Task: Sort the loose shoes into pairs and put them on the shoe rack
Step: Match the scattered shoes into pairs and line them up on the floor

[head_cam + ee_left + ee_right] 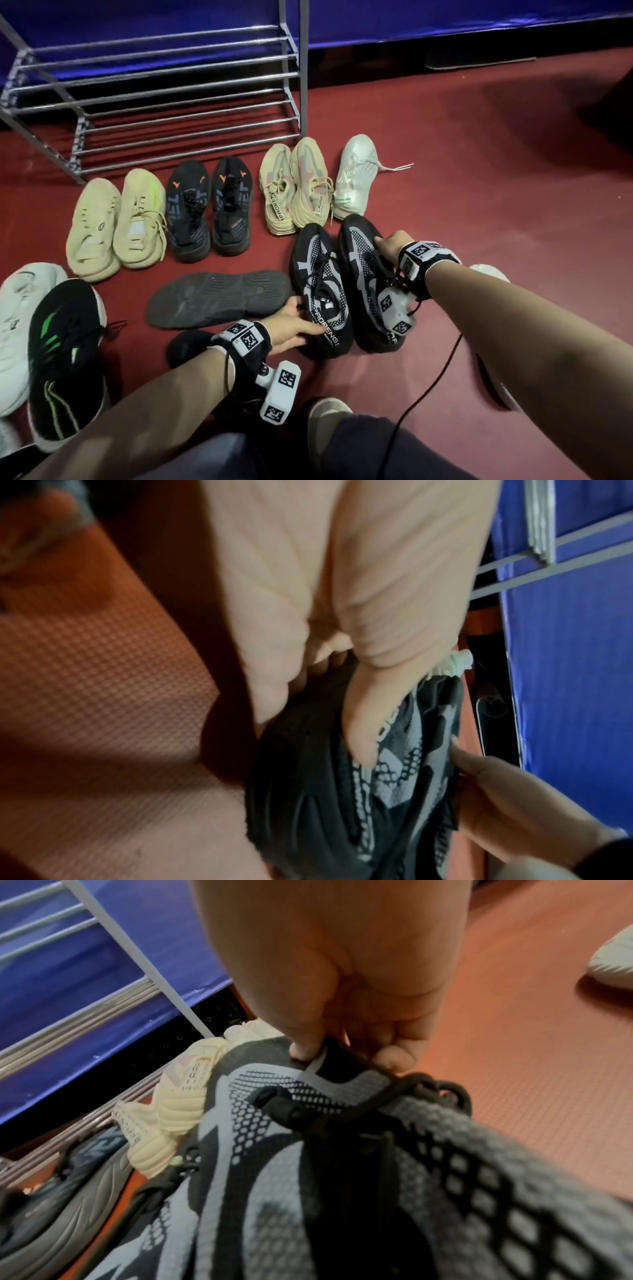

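A black-and-grey knit pair stands side by side on the red floor. My left hand (301, 322) grips the left shoe (320, 270) at its side near the heel; in the left wrist view the thumb lies on the knit upper (394, 777) and the fingers curl round the sole edge. My right hand (383, 244) pinches the upper of the right shoe (363, 274) toward the toe, its thumb and fingers closed on the fabric (342, 1074). The metal shoe rack (303, 85) stands behind with nothing on its bars.
In front of the rack lie a cream pair (116, 222), a black pair with orange marks (209, 205), a beige pair (294, 185) and a single white shoe (354, 174). An upturned dark shoe (219, 298), a black-green shoe (65, 359) and a white shoe (17, 325) lie at left.
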Demonstrator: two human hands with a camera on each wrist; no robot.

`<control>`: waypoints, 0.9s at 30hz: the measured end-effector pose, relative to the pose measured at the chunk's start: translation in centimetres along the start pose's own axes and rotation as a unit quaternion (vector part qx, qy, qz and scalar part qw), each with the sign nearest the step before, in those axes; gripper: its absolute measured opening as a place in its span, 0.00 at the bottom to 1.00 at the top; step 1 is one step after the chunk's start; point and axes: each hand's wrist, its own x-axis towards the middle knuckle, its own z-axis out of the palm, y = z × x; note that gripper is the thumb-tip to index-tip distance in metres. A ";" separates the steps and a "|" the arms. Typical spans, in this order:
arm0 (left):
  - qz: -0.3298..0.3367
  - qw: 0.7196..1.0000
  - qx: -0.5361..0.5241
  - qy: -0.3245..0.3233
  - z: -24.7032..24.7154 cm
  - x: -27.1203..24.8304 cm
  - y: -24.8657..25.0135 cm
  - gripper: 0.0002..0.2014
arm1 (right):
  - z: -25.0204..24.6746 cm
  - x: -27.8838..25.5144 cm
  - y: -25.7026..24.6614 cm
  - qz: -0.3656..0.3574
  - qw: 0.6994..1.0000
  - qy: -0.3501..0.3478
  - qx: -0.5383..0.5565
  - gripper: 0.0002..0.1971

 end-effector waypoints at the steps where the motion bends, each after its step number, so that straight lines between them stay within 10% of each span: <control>1: -0.007 1.000 -0.005 -0.005 0.1 0.0 -0.1 0.32 | 0.4 0.2 0.0 0.005 1.000 -0.002 -0.006 0.26; 10: -0.041 0.999 0.019 0.004 0.6 0.3 -0.7 0.32 | 4.9 9.1 3.9 0.032 0.987 -0.096 -0.123 0.37; 18: -0.011 0.945 0.306 0.115 0.4 -0.4 -0.4 0.40 | 1.8 -2.3 -1.0 -0.014 0.989 -0.053 -0.136 0.22; 22: 0.010 0.944 0.312 0.107 0.2 -0.7 0.5 0.21 | 2.7 -3.6 -1.7 0.001 0.965 -0.198 -0.169 0.26; 25: 0.007 0.965 0.252 0.070 -0.4 -0.6 0.9 0.14 | 3.8 -1.7 -1.0 -0.004 0.964 -0.155 -0.217 0.36; 27: 0.004 0.975 0.218 0.043 -0.9 -0.8 1.0 0.09 | 4.1 -2.7 -1.4 -0.010 0.964 -0.137 -0.227 0.25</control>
